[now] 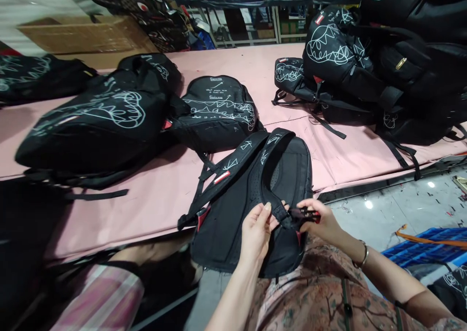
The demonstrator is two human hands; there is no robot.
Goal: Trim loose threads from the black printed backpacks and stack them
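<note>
nearby, backpacks (87, 146) crowd pink table (233, 61); left hand (256, 231) pinches strap (264, 177), right hand (323, 221) grips dark tool (305, 215).

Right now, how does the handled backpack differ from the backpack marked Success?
The handled backpack shows its back panel and shoulder straps; the Success backpack shows its front with white lettering. The handled backpack overhangs the pink table's near edge, while the Success backpack lies farther back. The left hand grips a strap of the handled backpack; no hand touches the Success backpack. Both are black with white markings.
</note>
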